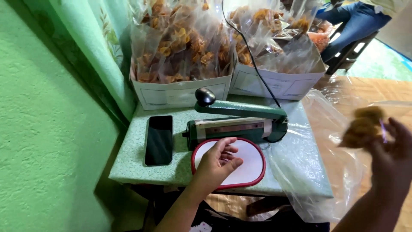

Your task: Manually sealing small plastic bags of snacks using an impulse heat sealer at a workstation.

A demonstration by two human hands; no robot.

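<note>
My left hand rests palm up, fingers loosely curled, on a white tray with a red rim in front of a green heat sealer with a black knob. It holds nothing. My right hand is raised at the far right, blurred, gripping a small clear bag of golden-brown fried snacks. A large clear plastic sheet hangs over the table's right side below that hand.
A black phone lies left of the sealer on the small green table. Two white cardboard boxes stuffed with bagged snacks stand behind. A green wall is at left. A seated person's legs show top right.
</note>
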